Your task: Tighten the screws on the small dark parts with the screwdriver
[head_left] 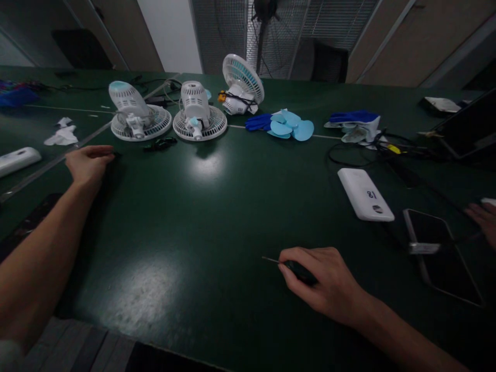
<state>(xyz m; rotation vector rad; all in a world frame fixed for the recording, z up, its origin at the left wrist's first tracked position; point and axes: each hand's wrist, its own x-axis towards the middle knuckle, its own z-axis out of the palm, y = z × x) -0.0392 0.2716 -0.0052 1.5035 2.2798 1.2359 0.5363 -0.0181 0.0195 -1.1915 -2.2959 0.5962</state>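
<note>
My right hand (323, 279) rests on the green table in the lower right, its fingers wrapped round a small screwdriver (300, 272) with a dark handle. The thin metal shaft points left. At the left, my left hand (91, 161) reaches out over the table with its fingers pressed together. A small dark bit shows at those fingertips, too small to name. Just beyond that hand lies a white fan head (134, 111), grille down. Some small black parts (160, 144) lie to the right of the hand.
Further back are a second face-down fan (197, 111), a tilted fan (242, 82), light-blue fan blades (291, 125) and blue-white gloves (354, 125). On the right lie a white power bank (365, 195) and a phone (442, 253). Another person's hand (484, 219) shows at the right edge.
</note>
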